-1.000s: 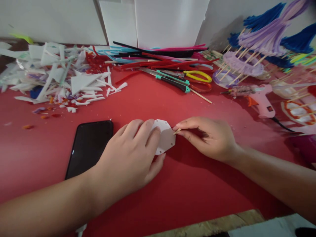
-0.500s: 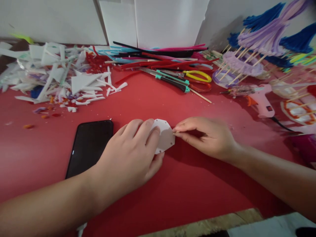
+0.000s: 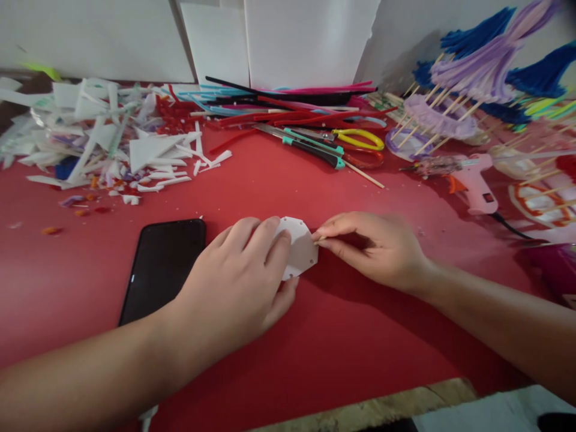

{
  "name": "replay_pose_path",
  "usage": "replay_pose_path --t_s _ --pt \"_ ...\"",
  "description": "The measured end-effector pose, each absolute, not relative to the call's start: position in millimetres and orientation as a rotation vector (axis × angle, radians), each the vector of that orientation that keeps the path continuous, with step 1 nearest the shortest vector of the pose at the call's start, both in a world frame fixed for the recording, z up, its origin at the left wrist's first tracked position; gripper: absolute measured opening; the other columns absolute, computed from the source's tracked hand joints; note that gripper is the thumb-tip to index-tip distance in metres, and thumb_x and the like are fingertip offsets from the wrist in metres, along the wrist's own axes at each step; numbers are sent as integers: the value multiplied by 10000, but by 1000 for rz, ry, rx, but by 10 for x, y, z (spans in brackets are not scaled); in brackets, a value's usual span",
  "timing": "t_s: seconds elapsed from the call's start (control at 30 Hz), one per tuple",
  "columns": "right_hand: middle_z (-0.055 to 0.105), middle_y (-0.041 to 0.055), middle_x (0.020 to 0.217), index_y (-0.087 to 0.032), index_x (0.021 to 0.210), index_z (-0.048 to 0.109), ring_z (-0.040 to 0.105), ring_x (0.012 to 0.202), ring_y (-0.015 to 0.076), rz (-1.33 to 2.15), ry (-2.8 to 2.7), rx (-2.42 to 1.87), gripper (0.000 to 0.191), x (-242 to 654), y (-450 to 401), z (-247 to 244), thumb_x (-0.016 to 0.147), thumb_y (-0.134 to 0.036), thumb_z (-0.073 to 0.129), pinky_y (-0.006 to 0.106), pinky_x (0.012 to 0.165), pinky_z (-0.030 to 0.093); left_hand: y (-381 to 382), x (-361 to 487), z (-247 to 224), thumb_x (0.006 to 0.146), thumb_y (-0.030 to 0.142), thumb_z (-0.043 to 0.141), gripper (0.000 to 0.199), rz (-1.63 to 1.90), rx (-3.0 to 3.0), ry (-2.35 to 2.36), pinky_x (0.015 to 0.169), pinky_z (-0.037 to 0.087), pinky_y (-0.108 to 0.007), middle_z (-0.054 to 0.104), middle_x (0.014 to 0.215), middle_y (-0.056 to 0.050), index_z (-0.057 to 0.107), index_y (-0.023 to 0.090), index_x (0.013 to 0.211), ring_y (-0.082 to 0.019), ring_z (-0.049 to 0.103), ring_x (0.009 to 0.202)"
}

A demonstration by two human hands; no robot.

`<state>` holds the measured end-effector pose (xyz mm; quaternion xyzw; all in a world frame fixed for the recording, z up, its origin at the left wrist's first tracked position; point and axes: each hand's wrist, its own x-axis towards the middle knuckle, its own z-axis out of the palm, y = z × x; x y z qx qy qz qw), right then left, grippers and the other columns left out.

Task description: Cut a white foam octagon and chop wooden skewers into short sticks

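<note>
A white many-sided disc (image 3: 300, 249) with small holes near its rim lies over the red table (image 3: 342, 348). My left hand (image 3: 243, 273) covers its left part, fingers curled over it and thumb at its lower edge, gripping it. At the disc's right edge my right hand (image 3: 369, 246) pinches a thin wooden stick (image 3: 320, 240) between thumb and forefinger. The stick's tip meets the disc's rim; most of the stick is hidden by the fingers. A black phone (image 3: 162, 264) lies just left of my left hand.
White scraps (image 3: 90, 132) heap at the back left. Behind the disc lie pipe cleaners (image 3: 288, 99), a teal-and-black cutter (image 3: 312, 150) and yellow-handled scissors (image 3: 360, 139). To the right are a pink glue gun (image 3: 479, 183) and stick-framed pieces with purple tassels (image 3: 481, 72).
Both hands stay almost in place. The fingertips of my right hand have shifted very slightly at the disc's edge with the stick.
</note>
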<state>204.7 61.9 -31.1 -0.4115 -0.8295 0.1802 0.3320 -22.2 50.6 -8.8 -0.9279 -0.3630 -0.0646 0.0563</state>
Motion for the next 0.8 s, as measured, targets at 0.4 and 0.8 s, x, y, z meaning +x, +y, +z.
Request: replay_pose_path --t_s 0.4,0.8 --pt "735 -26 921 -248 962 654 705 834 122 621 -1990 -1082 153 2052 617 -383 845 -150 644 240 775 565 509 -226 -87 874 305 462 393 -193 -2817 -1104 736 543 -464 623 1204 -176 627 78 1149 -358 599 1006" --pt "751 -9 902 -238 943 671 711 806 133 509 -2090 -1086 137 2041 612 -343 856 -145 620 229 737 554 508 -228 -88 866 300 472 386 -209 -2809 -1105 732 539 -453 626 1187 -172 628 81 1143 -349 599 993"
